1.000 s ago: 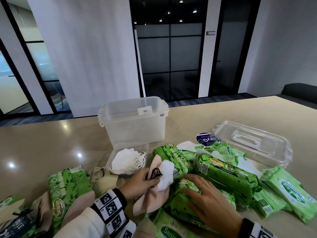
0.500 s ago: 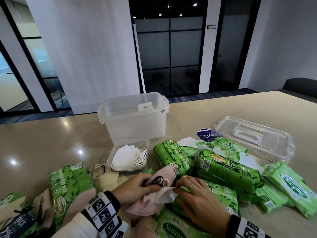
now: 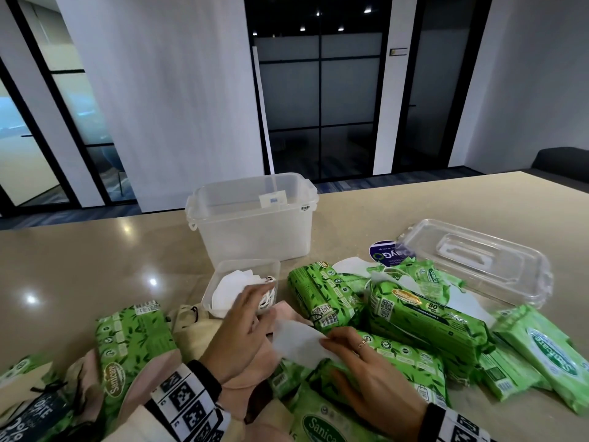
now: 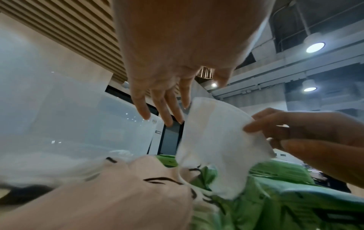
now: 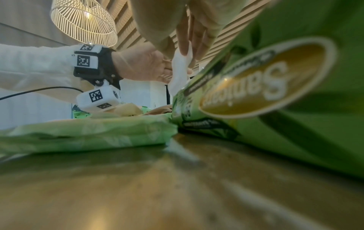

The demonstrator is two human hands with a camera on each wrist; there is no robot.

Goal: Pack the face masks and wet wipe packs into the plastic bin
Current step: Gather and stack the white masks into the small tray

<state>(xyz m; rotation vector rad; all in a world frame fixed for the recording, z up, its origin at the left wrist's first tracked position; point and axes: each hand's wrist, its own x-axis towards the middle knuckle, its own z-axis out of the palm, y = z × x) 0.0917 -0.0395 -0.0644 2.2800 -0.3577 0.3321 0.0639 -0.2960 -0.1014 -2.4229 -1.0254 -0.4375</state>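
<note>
On the glossy beige table (image 3: 95, 256), glass-partitioned office walls (image 3: 322, 90) behind.

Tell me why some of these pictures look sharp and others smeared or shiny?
Head view: mostly sharp, with ceiling lights glaring off the table. Left wrist view: the pink mask and clear tub smear up close, lines bend. Right wrist view: the table and nearest green wipes pack are blurred.

— Anything readable here?
— "Sanicare" in a gold oval on the green wet wipe pack (image 3: 427, 317), with "80" beside it.
— More?
— The same brand on the pack at left (image 3: 134, 349), and large on the pack (image 5: 275, 87) in the right wrist view.
</note>
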